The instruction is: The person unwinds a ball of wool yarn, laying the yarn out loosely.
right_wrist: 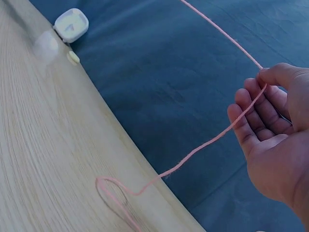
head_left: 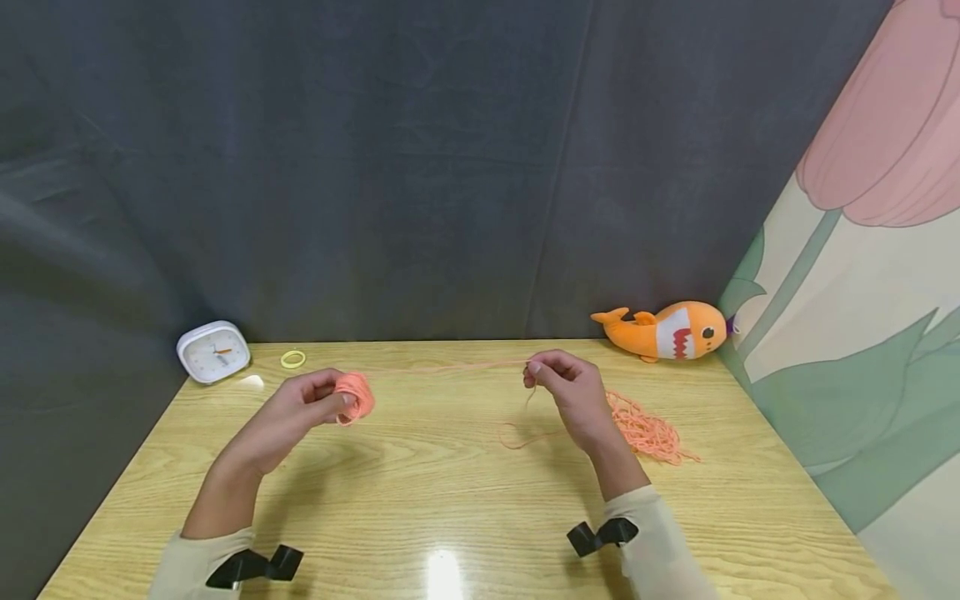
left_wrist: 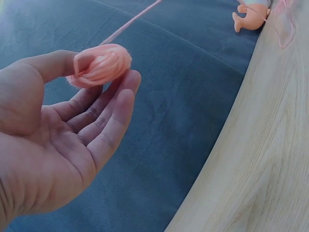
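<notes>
A small wound ball of coral yarn (head_left: 358, 395) is pinched between the thumb and fingers of my left hand (head_left: 303, 410), raised over the table's left half. In the left wrist view, the wound yarn (left_wrist: 104, 65) shows its wraps, and a strand leads off from its top. My right hand (head_left: 573, 396) pinches that strand (right_wrist: 222, 31) between thumb and index finger. Between the hands the strand runs straight and nearly level. Below the right hand, the slack yarn (right_wrist: 193, 152) droops to the table and loops there. A loose tangled heap of the same yarn (head_left: 651, 432) lies beside the right wrist.
On the wooden table (head_left: 450, 492), a white clock (head_left: 214, 352) stands at the back left, with a yellow ring (head_left: 293, 359) beside it. An orange shark plush (head_left: 667, 331) lies at the back right. A dark curtain (head_left: 390, 183) hangs behind the table; a flower-patterned wall (head_left: 862, 333) borders the right.
</notes>
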{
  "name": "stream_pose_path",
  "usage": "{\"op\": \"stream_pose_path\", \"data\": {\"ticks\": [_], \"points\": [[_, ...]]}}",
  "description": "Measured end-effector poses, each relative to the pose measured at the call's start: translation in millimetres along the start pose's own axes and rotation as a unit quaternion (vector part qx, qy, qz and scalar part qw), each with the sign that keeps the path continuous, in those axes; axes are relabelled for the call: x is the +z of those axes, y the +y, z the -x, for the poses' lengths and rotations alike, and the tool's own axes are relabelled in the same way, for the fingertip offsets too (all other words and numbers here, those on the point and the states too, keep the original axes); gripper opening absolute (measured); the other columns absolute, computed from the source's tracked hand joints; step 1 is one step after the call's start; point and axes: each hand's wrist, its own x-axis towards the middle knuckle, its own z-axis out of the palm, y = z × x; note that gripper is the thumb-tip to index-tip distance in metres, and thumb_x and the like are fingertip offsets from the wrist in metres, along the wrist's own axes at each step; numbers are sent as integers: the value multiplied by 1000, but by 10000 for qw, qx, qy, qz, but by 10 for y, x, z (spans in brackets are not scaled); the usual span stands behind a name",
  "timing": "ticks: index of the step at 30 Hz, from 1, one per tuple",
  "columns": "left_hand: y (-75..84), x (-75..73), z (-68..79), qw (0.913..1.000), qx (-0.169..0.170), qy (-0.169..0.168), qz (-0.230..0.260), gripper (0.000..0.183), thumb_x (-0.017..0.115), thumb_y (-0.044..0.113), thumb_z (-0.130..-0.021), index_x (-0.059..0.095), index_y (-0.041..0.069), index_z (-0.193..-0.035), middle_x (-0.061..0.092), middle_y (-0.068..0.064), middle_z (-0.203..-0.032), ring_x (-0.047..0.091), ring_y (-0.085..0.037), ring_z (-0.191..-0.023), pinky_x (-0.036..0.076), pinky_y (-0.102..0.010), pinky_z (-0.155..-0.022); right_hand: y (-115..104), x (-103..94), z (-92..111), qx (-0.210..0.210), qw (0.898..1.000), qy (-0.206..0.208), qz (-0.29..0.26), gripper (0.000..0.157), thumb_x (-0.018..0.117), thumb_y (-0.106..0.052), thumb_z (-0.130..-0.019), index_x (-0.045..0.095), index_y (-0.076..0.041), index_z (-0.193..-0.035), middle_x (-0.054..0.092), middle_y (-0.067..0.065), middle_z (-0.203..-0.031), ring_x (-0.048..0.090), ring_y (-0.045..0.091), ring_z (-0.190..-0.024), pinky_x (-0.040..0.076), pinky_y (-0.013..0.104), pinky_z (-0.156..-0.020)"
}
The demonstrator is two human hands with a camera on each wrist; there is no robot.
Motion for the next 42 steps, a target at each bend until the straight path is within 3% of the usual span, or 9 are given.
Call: {"op": "stream_pose_path", "data": {"ticks": [4,12,16,25,34,38,42], "points": [[-2,-3,4,9999,61,88,-3,19,60,17,-105,62,-1,-111,67,4,-100,64,-10,-91,57,-28,-87,-6,-105,21,-17,9999,94,-92,23,68,-17,-101,69,5,-108,72,-5,-90,69,11,-85,58,25,-93],[8,8,2,9985,153,317,426,18,55,11,-106,63,2,-120,71,6,-105,70,-7,-97,60,-24,-87,-2,-288,59,-66,9997,201,-138,13,67,-16,-101,72,-5,-103,73,-4,-90,69,12,-84,59,25,-92],[11,8,-2,9963,181,531,658,19,52,8,-107,64,4,-122,73,8,-107,73,-8,-99,61,-26,-87,24,-357,73,-80,9996,158,-213,23,67,-17,-101,68,6,-107,72,-3,-89,69,13,-84,58,25,-92],[38,-9,1,9943,-122,894,572,32,52,10,-107,55,-9,-132,73,10,-105,70,-5,-95,61,-23,-86,18,-602,132,-42,9992,374,-99,19,66,-17,-102,70,1,-106,73,-5,-88,69,12,-83,58,23,-91],[33,-26,18,9928,-11,943,742,19,55,6,-104,63,0,-121,73,9,-101,69,-4,-92,61,-23,-83,-79,-853,206,-199,9973,561,-429,13,64,-14,-103,72,-4,-104,73,-3,-89,68,11,-85,58,22,-92],[41,-36,36,9937,-104,957,571,22,57,9,-105,61,-4,-123,71,10,-100,67,-4,-91,61,-23,-83,-126,-960,225,-270,9958,662,-576,12,65,-12,-102,72,-4,-103,73,-2,-89,68,12,-86,58,21,-92],[44,-45,46,9958,-105,806,428,16,59,12,-105,66,3,-116,69,10,-97,64,-5,-87,59,-22,-82,-163,-1061,225,-405,9937,764,-720,12,65,-10,-102,71,0,-104,72,-1,-90,68,13,-86,58,21,-90]]}}
